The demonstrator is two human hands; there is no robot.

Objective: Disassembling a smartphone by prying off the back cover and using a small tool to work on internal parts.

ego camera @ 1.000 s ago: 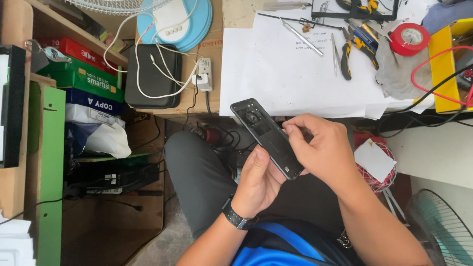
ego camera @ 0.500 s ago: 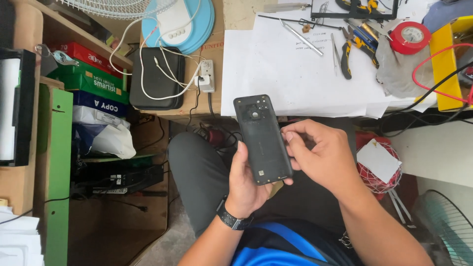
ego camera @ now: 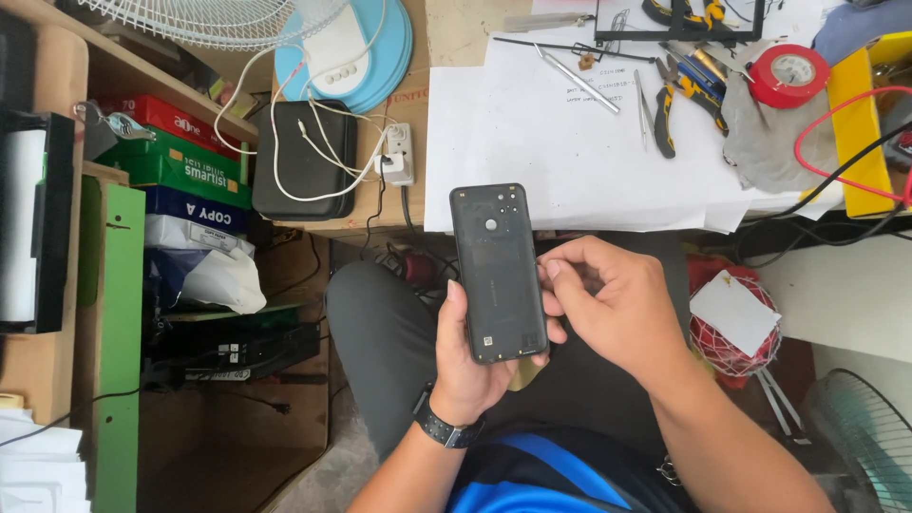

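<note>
Below the tabletop edge, the left hand grips a dark phone, back upward. The right hand pinches its right edge, fingers curled; open lap space lies around both hands.

phone front – hidden | left hand fingers – behind phone | fan – cropped at top edge

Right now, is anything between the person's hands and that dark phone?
Nothing visible. The left hand already cradles the dark phone from below, and the right hand has its fingertips at the phone's right edge.
</note>
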